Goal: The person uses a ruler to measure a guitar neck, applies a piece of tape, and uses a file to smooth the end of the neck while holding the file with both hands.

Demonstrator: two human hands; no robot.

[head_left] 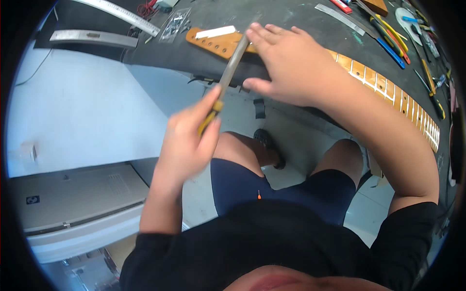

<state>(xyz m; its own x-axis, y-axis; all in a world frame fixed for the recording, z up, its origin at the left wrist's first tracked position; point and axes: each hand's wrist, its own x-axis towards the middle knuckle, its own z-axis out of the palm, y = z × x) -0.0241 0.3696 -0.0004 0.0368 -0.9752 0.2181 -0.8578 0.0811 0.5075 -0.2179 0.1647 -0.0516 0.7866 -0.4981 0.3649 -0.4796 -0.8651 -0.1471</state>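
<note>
A guitar neck [366, 76] lies along the dark workbench, its wooden headstock [213, 44] at the left and its fretted end curving to the right. My left hand [188, 136] is closed round the black and yellow handle of a metal file [234, 63]. The file slants across the neck just beside the headstock. My right hand [289, 63] lies over the neck with fingers stretched out and thumb apart, its fingertips at the file's far part. It hides the neck beneath it. A white strip [216, 32] rests on the headstock.
Metal straightedges [94, 38] and a small clear bag [174, 25] of parts lie on the bench at the left. A steel ruler [340, 19], pliers [388, 34] and several other hand tools are at the right. My legs are below the bench edge.
</note>
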